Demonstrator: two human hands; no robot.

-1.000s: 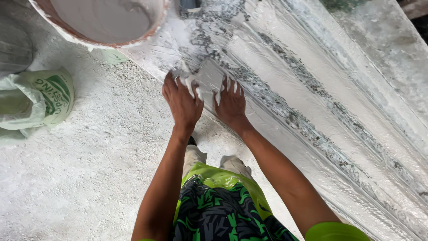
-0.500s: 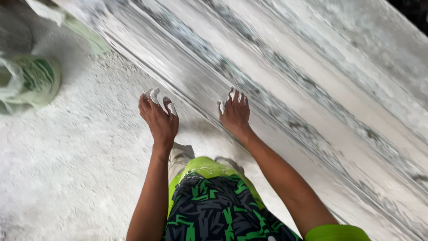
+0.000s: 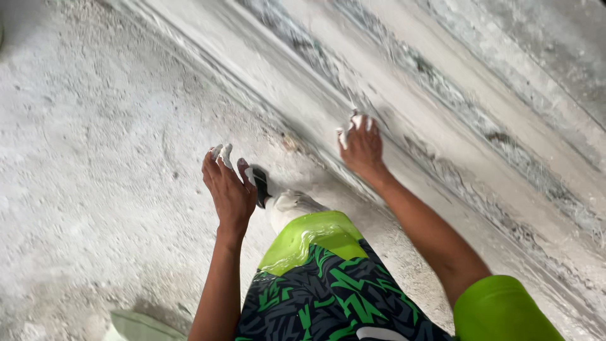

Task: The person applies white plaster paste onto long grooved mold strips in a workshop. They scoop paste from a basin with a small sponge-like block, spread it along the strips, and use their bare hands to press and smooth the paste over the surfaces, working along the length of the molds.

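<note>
My left hand hangs over the white-dusted floor with its fingers spread and nothing in it. Wet white plaster coats its fingertips. My right hand rests with plaster-covered fingertips on the long white moulded strip, which runs diagonally from the upper left to the lower right. It holds no tool that I can see. Between my hands, my foot in a dark sandal stands close to the strip's lower edge.
My green and black patterned shorts and a dusty knee fill the bottom middle. A pale green object peeks in at the bottom left. Grey streaks mark the upper ridges of the strip.
My hands have come apart: the left has left the strip and dropped toward the floor. The view has shifted, so the plaster basin and green sack are out of sight.
</note>
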